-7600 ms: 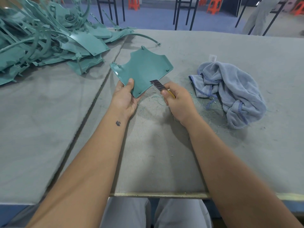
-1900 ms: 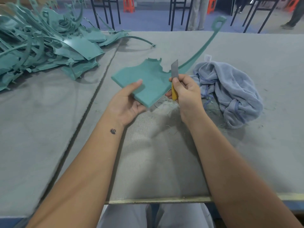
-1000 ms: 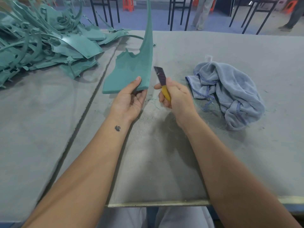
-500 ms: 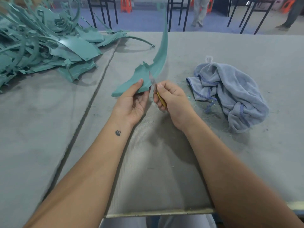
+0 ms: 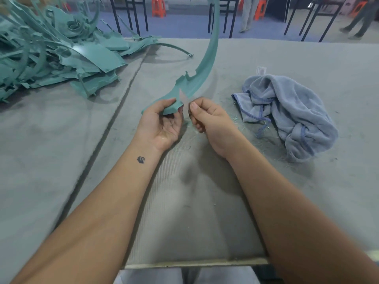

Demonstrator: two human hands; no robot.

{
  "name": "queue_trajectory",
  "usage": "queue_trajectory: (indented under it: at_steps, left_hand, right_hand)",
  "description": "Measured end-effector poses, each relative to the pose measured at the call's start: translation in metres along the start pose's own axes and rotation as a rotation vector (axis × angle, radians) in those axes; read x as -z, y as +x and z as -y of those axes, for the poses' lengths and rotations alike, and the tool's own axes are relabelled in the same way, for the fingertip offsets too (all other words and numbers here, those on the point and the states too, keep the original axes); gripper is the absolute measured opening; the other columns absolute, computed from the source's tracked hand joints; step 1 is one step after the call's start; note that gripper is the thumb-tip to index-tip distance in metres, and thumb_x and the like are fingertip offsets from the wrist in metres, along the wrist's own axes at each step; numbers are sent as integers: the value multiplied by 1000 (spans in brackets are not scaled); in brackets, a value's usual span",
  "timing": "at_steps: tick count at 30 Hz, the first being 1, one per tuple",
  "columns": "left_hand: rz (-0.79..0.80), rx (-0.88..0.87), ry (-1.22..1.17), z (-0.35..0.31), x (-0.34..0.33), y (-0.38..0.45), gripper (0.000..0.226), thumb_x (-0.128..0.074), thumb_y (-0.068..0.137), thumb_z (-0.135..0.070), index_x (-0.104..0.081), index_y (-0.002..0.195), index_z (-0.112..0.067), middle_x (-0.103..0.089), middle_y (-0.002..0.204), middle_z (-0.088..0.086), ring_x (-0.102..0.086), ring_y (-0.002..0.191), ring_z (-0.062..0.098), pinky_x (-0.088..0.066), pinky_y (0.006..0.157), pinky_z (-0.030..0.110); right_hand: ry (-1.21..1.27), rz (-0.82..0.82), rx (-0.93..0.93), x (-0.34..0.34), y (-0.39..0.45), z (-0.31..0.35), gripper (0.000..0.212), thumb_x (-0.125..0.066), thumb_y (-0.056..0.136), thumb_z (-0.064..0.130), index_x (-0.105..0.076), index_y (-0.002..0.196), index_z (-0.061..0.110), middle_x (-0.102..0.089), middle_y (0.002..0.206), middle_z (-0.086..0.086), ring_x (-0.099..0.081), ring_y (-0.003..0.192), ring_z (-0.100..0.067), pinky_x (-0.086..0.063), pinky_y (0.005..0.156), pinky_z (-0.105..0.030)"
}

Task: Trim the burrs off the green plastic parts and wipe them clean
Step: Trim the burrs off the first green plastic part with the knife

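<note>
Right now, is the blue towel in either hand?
No, the blue towel lies bunched on the table, apart from both hands.

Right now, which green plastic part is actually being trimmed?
The long curved green part gripped by the left hand, blade at its edge; the others lie in the pile at far left, untouched.

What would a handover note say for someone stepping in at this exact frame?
Left hand grips the green part by its lower end, edge-on, long arm pointing up.
Right hand pinches the knife; its blade, motion-blurred, is at the part's edge.
Untrimmed pile sits far left; blue towel lies right of the hands, untouched.
Shavings litter the mat.
Left: finish this edge, wipe, then work the pile.
</note>
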State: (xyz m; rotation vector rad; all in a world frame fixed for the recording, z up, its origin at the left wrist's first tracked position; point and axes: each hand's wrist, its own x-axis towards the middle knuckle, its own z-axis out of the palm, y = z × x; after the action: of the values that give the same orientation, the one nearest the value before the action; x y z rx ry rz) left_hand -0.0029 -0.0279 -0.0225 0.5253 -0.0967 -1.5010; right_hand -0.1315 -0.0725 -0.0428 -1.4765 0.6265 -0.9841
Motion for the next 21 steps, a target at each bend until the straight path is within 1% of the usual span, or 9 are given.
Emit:
queue_trajectory:
  at_steps: [2,5,7,12,15,17,21]
  left_hand:
    - [23,18,7,0,0,-2,14,-51,87,0,-60,96,6,-67,68,14,-65,49,17,-50,40,18]
    - [33,10,34,2,-1,-3,28,-56,74,1,-60,101,4,-68,71,13,-66,51,16,-50,40,17]
    - [10,-6,52,2,0,-2,26,-56,78,0,-58,104,1,-68,72,13,-66,51,16,-49,39,18]
    - [-7,1,87,-1,1,-6,10,-52,88,-1,-59,94,1,-69,71,13,-66,50,17,-50,40,17]
    - [-13,11,98,-2,0,-8,10,-50,90,-2,-60,88,1,-69,68,13,-66,49,18,-49,39,18]
    - [-26,15,104,-4,1,-8,10,-50,90,-2,-59,87,0,-69,67,12,-65,48,17,-48,38,17]
    - [-67,67,150,-12,7,-5,12,-48,92,-9,-56,86,-3,-63,60,8,-61,43,10,-42,34,12]
  right_hand:
    - [37,-30,-13,2,2,-2,27,-46,101,15,-54,76,19,-46,60,6,-35,55,-7,-31,54,-18]
    - [94,-90,-37,5,4,-3,27,-46,102,16,-53,76,17,-46,60,5,-34,55,-8,-29,54,-20]
    - [164,-138,-57,6,4,-3,27,-46,102,16,-52,76,17,-45,62,4,-34,56,-7,-28,56,-20]
    - [276,-226,-85,7,3,3,28,-44,102,12,-53,77,15,-42,66,3,-35,57,-6,-28,57,-20]
    - [276,-251,-81,6,2,3,27,-44,102,10,-53,77,14,-41,67,2,-35,58,-6,-26,57,-21]
    - [276,-279,-78,6,2,2,26,-44,102,10,-53,78,13,-41,67,2,-34,58,-6,-26,57,-21]
    - [285,-446,-66,15,7,4,24,-45,103,15,-52,79,16,-42,65,3,-33,56,-7,-28,54,-19]
